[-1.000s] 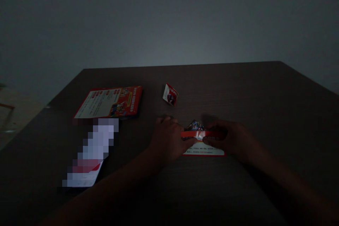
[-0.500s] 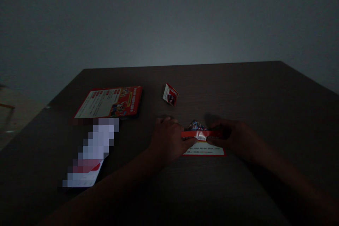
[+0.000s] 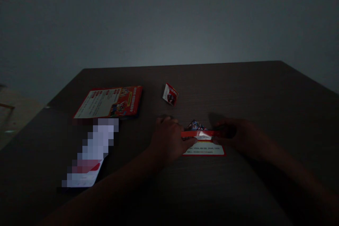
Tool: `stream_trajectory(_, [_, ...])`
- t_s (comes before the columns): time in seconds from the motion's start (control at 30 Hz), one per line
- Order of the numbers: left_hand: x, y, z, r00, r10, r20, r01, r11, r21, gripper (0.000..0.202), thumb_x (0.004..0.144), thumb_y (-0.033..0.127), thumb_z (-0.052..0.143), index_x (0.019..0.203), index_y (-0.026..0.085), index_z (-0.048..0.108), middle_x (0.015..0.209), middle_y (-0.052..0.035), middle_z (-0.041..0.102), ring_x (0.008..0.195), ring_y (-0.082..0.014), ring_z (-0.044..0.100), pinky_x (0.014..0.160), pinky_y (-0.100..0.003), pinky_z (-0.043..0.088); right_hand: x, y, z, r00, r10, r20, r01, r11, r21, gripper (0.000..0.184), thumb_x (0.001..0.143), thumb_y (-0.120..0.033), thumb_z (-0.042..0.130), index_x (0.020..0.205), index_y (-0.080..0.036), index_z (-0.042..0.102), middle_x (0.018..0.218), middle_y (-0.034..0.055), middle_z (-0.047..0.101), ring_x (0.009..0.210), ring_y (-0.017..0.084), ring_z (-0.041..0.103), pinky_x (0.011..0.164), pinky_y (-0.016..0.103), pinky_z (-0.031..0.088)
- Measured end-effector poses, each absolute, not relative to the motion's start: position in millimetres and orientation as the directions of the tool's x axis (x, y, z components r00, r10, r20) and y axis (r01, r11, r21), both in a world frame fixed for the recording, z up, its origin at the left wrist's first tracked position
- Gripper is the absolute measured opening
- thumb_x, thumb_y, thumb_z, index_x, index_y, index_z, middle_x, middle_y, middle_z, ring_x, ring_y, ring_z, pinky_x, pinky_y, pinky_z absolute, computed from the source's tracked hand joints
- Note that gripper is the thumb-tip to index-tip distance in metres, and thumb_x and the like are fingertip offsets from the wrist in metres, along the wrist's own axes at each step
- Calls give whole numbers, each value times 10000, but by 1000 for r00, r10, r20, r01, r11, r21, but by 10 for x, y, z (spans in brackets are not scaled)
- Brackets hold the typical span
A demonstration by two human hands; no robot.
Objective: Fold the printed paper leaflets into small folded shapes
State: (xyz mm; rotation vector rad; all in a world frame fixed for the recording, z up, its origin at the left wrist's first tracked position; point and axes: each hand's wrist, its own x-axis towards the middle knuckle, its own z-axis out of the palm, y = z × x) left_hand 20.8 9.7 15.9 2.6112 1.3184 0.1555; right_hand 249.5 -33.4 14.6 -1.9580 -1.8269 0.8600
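Note:
A printed card with a red border (image 3: 203, 149) lies on the table in front of me, with a fold standing up along its far part. Its red folded strip (image 3: 197, 134) runs between my hands, and a dark pictured corner pokes up behind it. My left hand (image 3: 168, 137) is closed on the left end of the strip, thumb on the near side. At the right end, my right hand (image 3: 234, 132) pinches the strip between thumb and fingers. Dim light hides the finger detail.
Beyond my hands stands a small folded red-and-white paper piece (image 3: 171, 95). To the left lies a stack of red printed cards (image 3: 108, 102). Nearer me, a lit phone (image 3: 91, 178) rests with its screen blurred. A pale wall (image 3: 185, 24) rises behind the dark table (image 3: 238, 88).
My right hand has slid a little to the right along the folded strip, showing more of it. My left hand has stayed in place.

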Motion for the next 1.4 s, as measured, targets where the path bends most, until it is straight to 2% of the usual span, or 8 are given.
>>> stream_trajectory(0.23, [201, 113, 137, 594, 804, -3, 784, -579, 224, 484, 795, 623, 509, 707, 174, 670, 820, -74, 619, 866, -246, 533, 788, -398, 349, 2558, -329, 152, -1, 976, -219, 778, -137, -614, 312, 655, -334, 721, 934, -201, 681, 651, 2, 688, 551, 154, 632, 460, 227, 446])
stream_trajectory(0.47, [199, 112, 139, 601, 799, -12, 782, -584, 218, 507, 807, 630, 483, 710, 168, 668, 822, -79, 619, 852, -246, 534, 766, -395, 352, 2639, -335, 137, -31, 971, -239, 786, -124, -606, 331, 687, -302, 694, 1003, -207, 665, 702, 8, 699, 601, 169, 649, 507, 244, 475])
stream_trajectory(0.67, [203, 117, 141, 591, 807, -14, 787, -572, 231, 475, 798, 614, 509, 722, 176, 674, 840, -77, 627, 873, -245, 536, 778, -390, 345, 2556, -342, 132, -26, 993, -115, 804, -48, -592, 333, 719, -370, 675, 1015, -217, 674, 862, 40, 727, 701, 199, 668, 596, 289, 514])
stream_trajectory(0.87, [207, 110, 126, 596, 803, 1, 780, -579, 237, 482, 797, 618, 510, 696, 176, 673, 811, -76, 622, 856, -246, 533, 771, -392, 341, 2366, -331, 90, -29, 1000, -4, 823, 22, -567, 351, 727, -429, 669, 997, -204, 676, 896, 52, 723, 725, 204, 668, 612, 298, 517])
stream_trajectory(1.1, [207, 113, 152, 599, 801, -10, 786, -585, 202, 517, 801, 639, 482, 694, 168, 667, 830, -86, 627, 866, -250, 536, 788, -400, 348, 2307, -329, 66, -61, 998, 10, 817, 55, -574, 299, 726, -384, 679, 966, -206, 690, 892, 50, 725, 733, 206, 670, 648, 310, 512])
stream_trajectory(1.4, [161, 172, 238, 611, 787, -82, 786, -591, 181, 489, 781, 622, 515, 707, 166, 675, 816, -94, 637, 870, -267, 567, 784, -409, 370, 2333, -336, 77, -52, 998, -21, 813, 30, -582, 294, 727, -382, 679, 970, -219, 695, 848, 36, 723, 692, 192, 667, 591, 283, 500])
